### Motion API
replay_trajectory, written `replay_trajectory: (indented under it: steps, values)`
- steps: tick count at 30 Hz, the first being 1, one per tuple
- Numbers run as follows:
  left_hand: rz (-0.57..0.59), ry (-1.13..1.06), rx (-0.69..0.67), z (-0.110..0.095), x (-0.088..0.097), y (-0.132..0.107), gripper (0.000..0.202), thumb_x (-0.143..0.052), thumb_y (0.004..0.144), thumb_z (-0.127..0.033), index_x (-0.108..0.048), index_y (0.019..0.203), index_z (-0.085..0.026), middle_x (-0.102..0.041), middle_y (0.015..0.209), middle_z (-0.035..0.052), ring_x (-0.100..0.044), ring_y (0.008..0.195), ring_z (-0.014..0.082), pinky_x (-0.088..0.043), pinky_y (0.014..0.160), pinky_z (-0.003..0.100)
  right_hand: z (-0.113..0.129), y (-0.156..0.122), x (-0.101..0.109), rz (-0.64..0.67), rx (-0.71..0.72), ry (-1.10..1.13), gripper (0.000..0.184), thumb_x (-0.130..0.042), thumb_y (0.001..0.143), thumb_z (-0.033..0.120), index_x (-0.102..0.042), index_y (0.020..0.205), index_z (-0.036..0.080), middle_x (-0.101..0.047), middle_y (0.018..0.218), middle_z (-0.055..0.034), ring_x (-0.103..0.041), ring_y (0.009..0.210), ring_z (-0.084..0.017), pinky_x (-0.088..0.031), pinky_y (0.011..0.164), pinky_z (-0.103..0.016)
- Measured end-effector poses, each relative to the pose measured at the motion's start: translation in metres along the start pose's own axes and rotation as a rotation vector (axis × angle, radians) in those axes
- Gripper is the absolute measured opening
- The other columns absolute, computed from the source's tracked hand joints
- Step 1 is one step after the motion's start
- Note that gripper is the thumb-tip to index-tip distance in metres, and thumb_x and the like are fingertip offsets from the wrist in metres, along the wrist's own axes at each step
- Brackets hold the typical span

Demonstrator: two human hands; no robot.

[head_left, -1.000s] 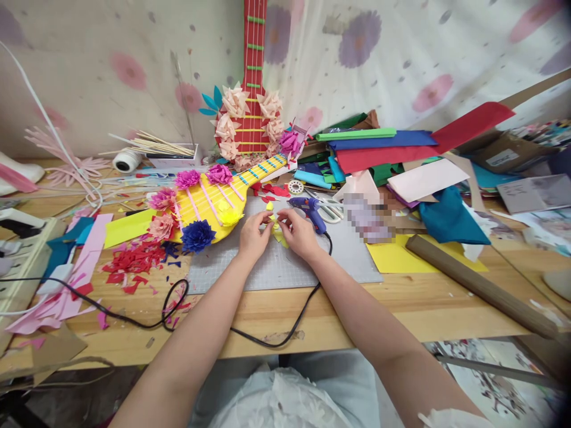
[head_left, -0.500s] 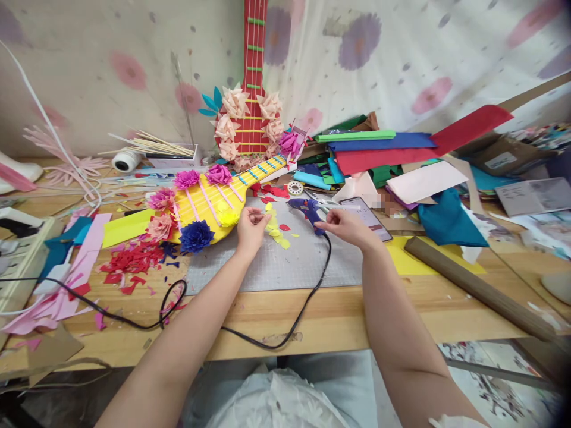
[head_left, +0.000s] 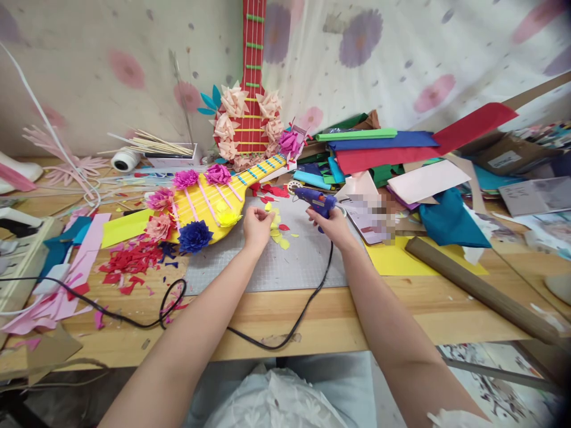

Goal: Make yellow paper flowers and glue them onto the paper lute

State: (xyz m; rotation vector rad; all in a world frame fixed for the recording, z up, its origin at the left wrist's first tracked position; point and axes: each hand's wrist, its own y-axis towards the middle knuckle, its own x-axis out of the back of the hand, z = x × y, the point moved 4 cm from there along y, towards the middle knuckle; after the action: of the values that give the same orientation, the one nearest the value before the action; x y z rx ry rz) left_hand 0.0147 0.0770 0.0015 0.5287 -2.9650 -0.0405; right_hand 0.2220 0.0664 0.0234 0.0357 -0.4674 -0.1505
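Note:
My right hand [head_left: 332, 224] grips the handle of a blue hot glue gun [head_left: 314, 200], lifted off the grey cutting mat [head_left: 285, 264] with its nozzle pointing left. My left hand [head_left: 257, 224] is closed in a pinch on a small yellow paper piece [head_left: 269, 217] just left of the nozzle. More yellow paper scraps [head_left: 280, 238] lie on the mat between the hands. A yellow paper guitar [head_left: 209, 205] decorated with pink, yellow and blue paper flowers lies just left of my left hand.
The glue gun's black cord [head_left: 285, 336] loops over the wooden table's front edge [head_left: 357, 333]. Red paper scraps [head_left: 134, 261] lie at left. A stack of coloured paper sheets [head_left: 383, 148], a phone [head_left: 368, 214] and a brown roll [head_left: 482, 291] lie to the right. A red guitar [head_left: 250, 113] leans on the wall.
My right hand left the yellow piece, reached right to the glue gun, took hold of it and lifted it toward my left hand. The left hand kept the piece.

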Motion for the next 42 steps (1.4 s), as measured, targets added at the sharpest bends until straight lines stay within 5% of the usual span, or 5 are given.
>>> replay_trajectory:
  steps: [5,10,18,42]
  values:
    - [-0.026,-0.032,0.030,0.007,-0.006,0.001,0.020,-0.064,0.070,-0.017,-0.044,0.072,-0.019,-0.050,0.065,-0.0046,-0.052,0.061,0.0100,-0.042,0.062,0.024,0.018,-0.018,0.010,0.251,0.003,-0.022,0.044,-0.061,0.066,0.059,-0.060,0.073,0.015,-0.049,0.050,0.0019,-0.042,0.045,-0.009,-0.034,0.044,-0.023]
    - [-0.061,0.001,-0.014,0.000,-0.001,-0.003,0.019,-0.063,0.070,-0.014,-0.045,0.073,-0.019,-0.050,0.065,-0.0044,-0.051,0.060,0.0098,-0.041,0.060,0.023,0.028,-0.025,0.010,0.325,0.005,-0.147,0.045,-0.061,0.066,0.060,-0.061,0.075,0.016,-0.048,0.048,0.0024,-0.042,0.045,-0.009,-0.034,0.045,-0.022]
    - [-0.073,0.029,-0.125,-0.012,0.002,-0.008,0.019,-0.062,0.071,-0.010,-0.045,0.074,-0.019,-0.052,0.070,-0.0031,-0.052,0.063,0.0094,-0.041,0.064,0.023,0.020,-0.021,0.007,0.326,0.021,-0.162,0.047,-0.062,0.066,0.061,-0.062,0.078,0.016,-0.051,0.053,0.0014,-0.043,0.047,-0.009,-0.034,0.047,-0.022]
    - [-0.025,-0.025,-0.103,-0.002,0.000,-0.009,0.018,-0.063,0.071,-0.013,-0.046,0.073,-0.019,-0.053,0.067,-0.0023,-0.053,0.063,0.0113,-0.042,0.062,0.025,0.018,-0.022,0.005,0.324,-0.008,-0.134,0.048,-0.063,0.064,0.062,-0.061,0.078,0.016,-0.056,0.061,-0.0004,-0.043,0.049,-0.008,-0.035,0.049,-0.023]
